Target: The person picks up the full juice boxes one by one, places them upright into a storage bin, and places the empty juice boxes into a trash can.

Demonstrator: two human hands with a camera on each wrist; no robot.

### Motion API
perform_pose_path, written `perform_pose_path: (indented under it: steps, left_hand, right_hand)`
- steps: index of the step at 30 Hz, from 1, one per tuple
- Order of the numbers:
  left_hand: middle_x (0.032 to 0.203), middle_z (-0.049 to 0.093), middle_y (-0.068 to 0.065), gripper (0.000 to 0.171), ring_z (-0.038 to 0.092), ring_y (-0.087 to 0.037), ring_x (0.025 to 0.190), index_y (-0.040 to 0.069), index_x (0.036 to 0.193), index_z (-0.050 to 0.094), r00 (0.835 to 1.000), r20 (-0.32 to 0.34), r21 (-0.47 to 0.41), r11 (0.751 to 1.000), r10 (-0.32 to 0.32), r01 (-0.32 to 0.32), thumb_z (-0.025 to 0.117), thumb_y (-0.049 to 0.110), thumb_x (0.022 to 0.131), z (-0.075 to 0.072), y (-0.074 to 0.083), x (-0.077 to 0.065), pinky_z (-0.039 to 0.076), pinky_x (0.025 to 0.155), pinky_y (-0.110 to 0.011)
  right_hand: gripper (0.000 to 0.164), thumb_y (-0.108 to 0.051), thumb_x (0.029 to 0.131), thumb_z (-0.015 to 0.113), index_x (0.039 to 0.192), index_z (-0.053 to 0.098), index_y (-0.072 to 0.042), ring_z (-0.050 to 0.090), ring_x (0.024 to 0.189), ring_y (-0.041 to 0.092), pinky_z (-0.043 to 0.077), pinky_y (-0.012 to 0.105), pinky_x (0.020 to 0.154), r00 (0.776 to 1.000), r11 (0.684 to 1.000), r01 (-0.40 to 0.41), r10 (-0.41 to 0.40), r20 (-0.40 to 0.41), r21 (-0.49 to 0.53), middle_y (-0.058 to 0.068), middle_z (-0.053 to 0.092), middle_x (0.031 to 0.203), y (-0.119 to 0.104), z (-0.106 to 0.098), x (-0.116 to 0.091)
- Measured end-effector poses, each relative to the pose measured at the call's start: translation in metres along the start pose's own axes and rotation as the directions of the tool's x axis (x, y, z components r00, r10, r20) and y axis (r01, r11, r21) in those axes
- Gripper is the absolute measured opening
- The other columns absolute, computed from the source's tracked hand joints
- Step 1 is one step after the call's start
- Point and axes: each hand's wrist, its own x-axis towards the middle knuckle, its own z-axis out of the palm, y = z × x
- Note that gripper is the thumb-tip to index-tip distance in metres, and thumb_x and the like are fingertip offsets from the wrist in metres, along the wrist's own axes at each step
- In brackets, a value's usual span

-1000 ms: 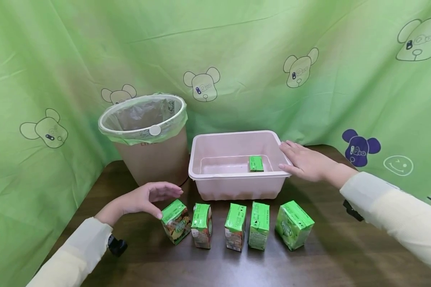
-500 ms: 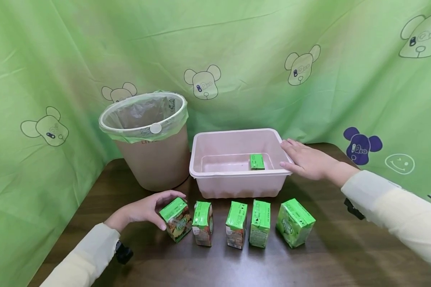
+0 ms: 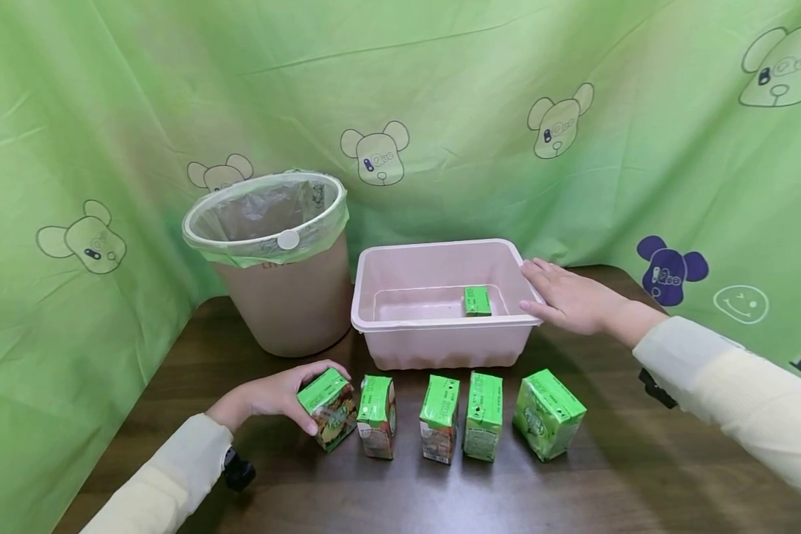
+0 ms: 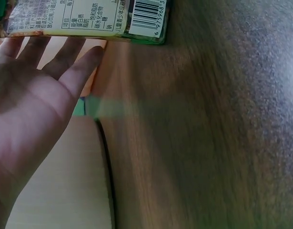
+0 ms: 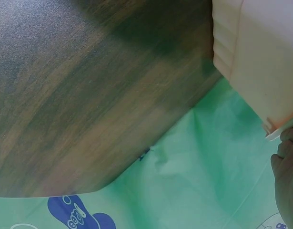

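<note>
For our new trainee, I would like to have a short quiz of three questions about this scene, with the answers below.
1. Multiple choice: in the front row of cartons, which one does the left hand hold? a) the middle one b) the leftmost one c) the rightmost one
2. True or false: the right hand is inside the lined bin.
3. Count: how many cartons are visible inside the pink tub?

Key: 1: b. 2: false, it touches the tub's right edge. 3: one green carton.
</note>
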Motion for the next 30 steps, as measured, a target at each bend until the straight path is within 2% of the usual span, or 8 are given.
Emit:
perform_pose_path:
  steps: [14,23,30]
  left_hand:
    - [0.117,0.057,-0.019,0.073,0.058,-0.030,0.108,-0.001,0.129,0.041,0.998,-0.065,0.106,0.994,0.017,-0.010,0.085,0.003,0.071,0.001,0.007,-0.003,0.053,0.088,-0.042]
    - [0.118,0.056,-0.020,0.074,0.058,-0.032,0.106,0.001,0.132,0.041,0.993,-0.111,0.160,0.987,0.036,-0.018,0.086,0.009,0.073,-0.004,0.025,-0.010,0.054,0.085,-0.043]
    - [0.119,0.058,-0.016,0.076,0.059,-0.030,0.106,0.002,0.132,0.042,0.991,-0.113,0.189,0.981,0.069,-0.047,0.087,0.020,0.074,-0.010,0.042,-0.014,0.054,0.085,-0.041]
  right_hand:
    - [0.072,-0.041,0.102,0.044,0.147,0.024,0.013,0.020,0.139,0.049,0.021,0.057,0.112,1.000,1.000,-0.011,0.011,-0.011,0.002,0.033,0.025,0.151,0.001,0.003,0.000]
    - [0.073,-0.041,0.102,0.045,0.147,0.023,0.012,0.018,0.140,0.048,0.019,0.057,0.113,1.000,0.999,-0.028,0.028,-0.013,0.018,0.032,0.024,0.151,0.001,0.004,-0.001]
    - [0.073,-0.040,0.102,0.045,0.148,0.022,0.011,0.018,0.140,0.048,0.019,0.056,0.113,0.999,0.999,-0.035,0.036,-0.026,0.022,0.032,0.024,0.152,0.003,0.007,0.000]
